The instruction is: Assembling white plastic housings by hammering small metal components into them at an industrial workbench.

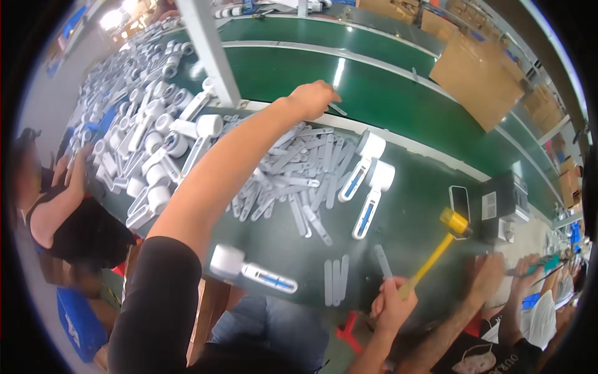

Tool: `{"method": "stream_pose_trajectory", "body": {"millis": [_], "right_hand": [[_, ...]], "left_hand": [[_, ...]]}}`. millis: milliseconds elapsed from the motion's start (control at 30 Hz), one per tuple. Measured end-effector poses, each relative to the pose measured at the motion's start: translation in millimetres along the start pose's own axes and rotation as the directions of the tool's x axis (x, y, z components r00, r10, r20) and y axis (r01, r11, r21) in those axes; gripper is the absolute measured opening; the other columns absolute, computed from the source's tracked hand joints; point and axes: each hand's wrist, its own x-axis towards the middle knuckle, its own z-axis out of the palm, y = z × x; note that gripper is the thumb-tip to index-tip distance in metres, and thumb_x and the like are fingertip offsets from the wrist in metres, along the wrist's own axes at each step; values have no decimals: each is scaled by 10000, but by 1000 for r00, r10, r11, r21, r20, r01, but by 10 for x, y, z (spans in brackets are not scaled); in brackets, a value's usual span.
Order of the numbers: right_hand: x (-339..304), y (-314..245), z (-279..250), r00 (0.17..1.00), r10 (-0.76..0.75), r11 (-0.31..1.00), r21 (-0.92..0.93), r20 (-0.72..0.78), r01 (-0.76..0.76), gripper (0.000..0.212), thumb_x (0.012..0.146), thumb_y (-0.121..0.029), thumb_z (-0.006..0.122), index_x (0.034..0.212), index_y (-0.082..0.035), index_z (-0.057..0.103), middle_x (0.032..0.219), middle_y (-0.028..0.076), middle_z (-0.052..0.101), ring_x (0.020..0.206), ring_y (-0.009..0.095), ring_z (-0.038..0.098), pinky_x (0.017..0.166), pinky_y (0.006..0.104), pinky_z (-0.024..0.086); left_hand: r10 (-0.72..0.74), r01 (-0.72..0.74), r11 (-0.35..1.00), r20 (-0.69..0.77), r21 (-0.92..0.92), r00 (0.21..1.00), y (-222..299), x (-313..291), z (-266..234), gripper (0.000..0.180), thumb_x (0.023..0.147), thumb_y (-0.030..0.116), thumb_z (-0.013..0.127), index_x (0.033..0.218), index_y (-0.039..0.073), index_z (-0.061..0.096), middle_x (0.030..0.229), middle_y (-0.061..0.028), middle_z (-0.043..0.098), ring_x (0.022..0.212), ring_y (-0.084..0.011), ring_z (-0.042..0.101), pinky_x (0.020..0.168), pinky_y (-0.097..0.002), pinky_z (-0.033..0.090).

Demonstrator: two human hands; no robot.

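Note:
My left hand (314,100) reaches across the bench to the edge of the green conveyor. Its fingers are curled down, with a grey plastic strip (337,109) at the fingertips. Below that arm lies a loose pile of similar grey strips (305,162). My right hand (393,305), near the bench's front edge, is closed around a yellow mallet (433,254) and another grey strip (383,260), both pointing upward. Just left of it, several strips (336,280) lie side by side. White round-headed handles with blue stripes (367,212) rest beyond them; another handle (271,277) lies nearer me.
A heap of white round-headed parts (156,134) covers the left side, beside a white post (208,50). A phone (460,206) and a dark box (506,196) are at right. Cardboard (476,81) stands over the conveyor (280,71). Co-workers' arms show on both sides.

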Motion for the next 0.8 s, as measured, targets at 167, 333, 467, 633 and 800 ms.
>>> {"method": "stream_pose_trajectory", "body": {"millis": [167, 333, 467, 633, 800], "right_hand": [[45, 35, -24, 1000, -1, 995, 98, 8, 0, 106, 1007, 15, 658, 967, 69, 576, 734, 113, 585, 393, 110, 472, 340, 288, 396], [75, 12, -48, 1000, -16, 998, 59, 6, 15, 147, 997, -18, 685, 935, 68, 585, 701, 128, 597, 375, 110, 463, 340, 284, 388], [112, 91, -127, 997, -58, 996, 63, 50, 55, 140, 1017, -51, 675, 996, 72, 612, 723, 116, 619, 369, 111, 461, 339, 280, 379], [178, 66, -86, 994, -96, 992, 89, 44, 92, 213, 1042, -79, 666, 1170, 86, 625, 808, 99, 657, 416, 91, 485, 355, 251, 383], [-291, -73, 16, 970, -142, 988, -38, 196, 152, 331, 1047, -58, 664, 1337, 100, 636, 830, 92, 697, 442, 81, 509, 378, 243, 390]], "left_hand": [[-72, 74, 997, 156, -6, 985, -179, 441, 170, 163, 963, 166, 710, 1105, 116, 772, 1168, -92, 751, 1156, -325, 693, 975, -453, 564], [21, -26, 995, -53, -97, 998, -46, 31, -376, 149, 980, 165, 681, 1082, 93, 762, 1035, -141, 775, 973, -378, 733, 845, -482, 585], [337, -346, 938, -167, -23, 926, 549, -1186, -645, 168, 936, 93, 697, 1088, 90, 767, 1012, -132, 753, 960, -340, 717, 891, -455, 583], [360, -350, 933, -239, 86, 902, 776, -1980, -587, 214, 902, 86, 743, 1115, 77, 766, 1108, -119, 759, 1071, -327, 706, 954, -442, 576], [35, -145, 932, -316, -331, 948, 1265, -3089, -880, 350, 849, 176, 868, 1176, 82, 784, 1178, -80, 779, 1187, -317, 695, 1085, -449, 524]]}}
